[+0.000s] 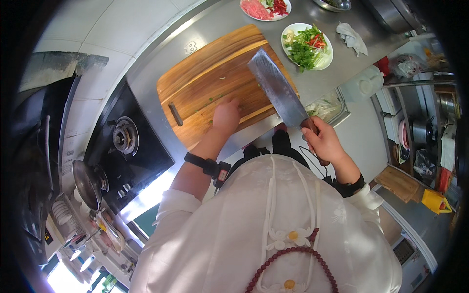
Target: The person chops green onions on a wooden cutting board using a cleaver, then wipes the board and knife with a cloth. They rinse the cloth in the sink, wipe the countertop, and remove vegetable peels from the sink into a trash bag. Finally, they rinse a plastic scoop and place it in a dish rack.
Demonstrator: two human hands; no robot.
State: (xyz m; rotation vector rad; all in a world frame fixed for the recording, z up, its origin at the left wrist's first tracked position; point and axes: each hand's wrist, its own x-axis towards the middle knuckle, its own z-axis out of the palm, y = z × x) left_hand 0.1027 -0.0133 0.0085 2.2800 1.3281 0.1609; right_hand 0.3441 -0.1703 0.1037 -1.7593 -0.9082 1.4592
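Note:
My right hand (pixel 323 140) grips the wooden handle of a broad cleaver (pixel 281 90). Its blade points away from me and lies over the right part of a wooden cutting board (pixel 195 78). My left hand (pixel 227 116) is on the near part of the board, fingers curled in and partly hidden; whether anything is in them I cannot make out. Small green scraps (pixel 211 100) and a pale sliver (pixel 223 78) lie on the wood. Beyond the board's right side, a white plate (pixel 326 62) carries chopped green herbs, red pepper pieces and pale slices.
A second plate (pixel 264 18) of pink sliced meat and red chillies stands farther back, near a metal bowl (pixel 337 4). A crumpled white cloth (pixel 351 38) lies on the steel counter. At left is a gas hob (pixel 124 136); below the counter's right edge sits a tray of vegetables (pixel 325 105).

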